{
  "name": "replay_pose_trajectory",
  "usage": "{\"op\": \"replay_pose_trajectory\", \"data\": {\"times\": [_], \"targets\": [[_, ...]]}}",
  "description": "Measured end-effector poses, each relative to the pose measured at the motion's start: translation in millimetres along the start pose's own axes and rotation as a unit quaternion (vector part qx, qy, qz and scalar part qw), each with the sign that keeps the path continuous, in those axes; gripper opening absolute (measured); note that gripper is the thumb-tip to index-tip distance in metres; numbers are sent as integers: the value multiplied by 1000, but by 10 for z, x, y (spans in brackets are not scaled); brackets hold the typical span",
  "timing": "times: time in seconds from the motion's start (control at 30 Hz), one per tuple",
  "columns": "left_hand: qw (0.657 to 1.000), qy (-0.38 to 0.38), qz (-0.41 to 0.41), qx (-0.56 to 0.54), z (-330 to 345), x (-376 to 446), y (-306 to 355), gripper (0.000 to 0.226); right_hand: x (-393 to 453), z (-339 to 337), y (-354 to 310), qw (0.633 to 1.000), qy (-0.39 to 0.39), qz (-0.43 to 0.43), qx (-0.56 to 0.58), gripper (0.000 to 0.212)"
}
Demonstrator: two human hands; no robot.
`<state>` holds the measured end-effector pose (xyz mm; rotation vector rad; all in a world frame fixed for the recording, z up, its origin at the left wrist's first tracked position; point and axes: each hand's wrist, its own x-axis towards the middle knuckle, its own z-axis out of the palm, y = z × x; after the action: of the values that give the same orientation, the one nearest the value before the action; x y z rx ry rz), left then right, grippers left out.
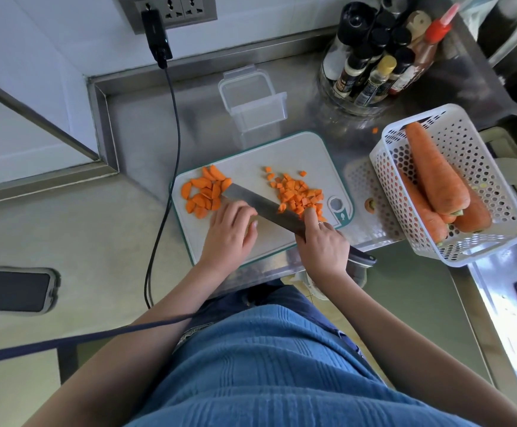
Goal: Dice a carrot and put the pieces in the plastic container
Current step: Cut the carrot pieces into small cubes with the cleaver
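The right hand (pixel 323 248) grips the knife (pixel 269 208) near the cutting board (pixel 251 167)'s front edge; the left hand (pixel 229 232) rests beside the blade, fingers curled, its hold hidden.

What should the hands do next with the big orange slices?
Probably gather a few carrot slices under the left hand and chop them small. They are still large half-rounds at the knife tip, while the diced pile on the cutting board is already cubed. The right hand grips the knife, and the plastic container holds nothing yet.

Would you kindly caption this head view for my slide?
Right hand grips knife between carrot slices and diced carrot; left hand rests on board.
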<state>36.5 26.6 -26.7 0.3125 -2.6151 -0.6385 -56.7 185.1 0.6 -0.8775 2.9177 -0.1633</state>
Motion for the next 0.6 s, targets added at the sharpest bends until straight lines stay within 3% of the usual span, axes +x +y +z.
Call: {"op": "replay_pose_trajectory", "data": {"times": [0.13,0.23,0.5,0.6], "targets": [[997,-17,68,38,-12,64,48,14,22,-5,-11,1000,19,-7,-2,64],[987,-86,130,41,-28,222,128,22,33,3,3,999,31,-22,-36,67],[949,-313,35,-30,144,698,210,37,-37,60,97,995,38,-70,-54,67],[964,-260,21,-52,111,719,198,43,-62,44,95,997,41,-50,-35,65]]}}
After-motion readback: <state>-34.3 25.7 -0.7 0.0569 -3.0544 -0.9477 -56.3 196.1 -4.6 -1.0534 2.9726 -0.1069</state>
